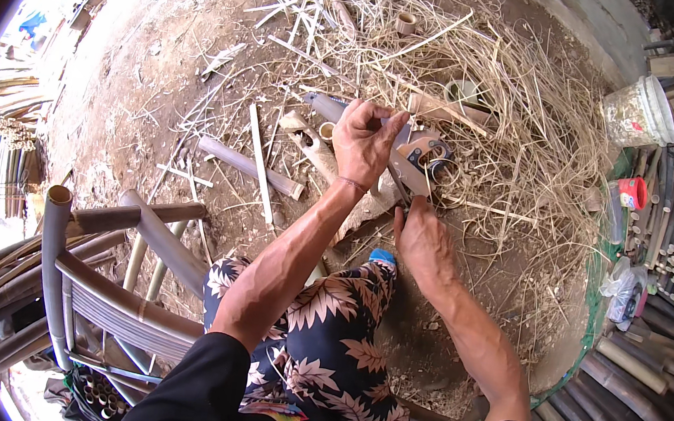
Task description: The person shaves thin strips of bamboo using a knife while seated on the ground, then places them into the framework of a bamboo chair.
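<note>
L hand is curled shut, pinching the upper end of a thin bamboo strip. R hand grips its lower end, fingers closed; whether it also holds a blade I can't tell. The strip runs between both hands, above the dirt floor and shavings.

To do it well, I'd say: keep the strip taut and pull evenly w/ both hands.

Packages: clear plastic jar w/ white lid, upper right; red cup below it; clear bag by the bamboo poles.
</note>
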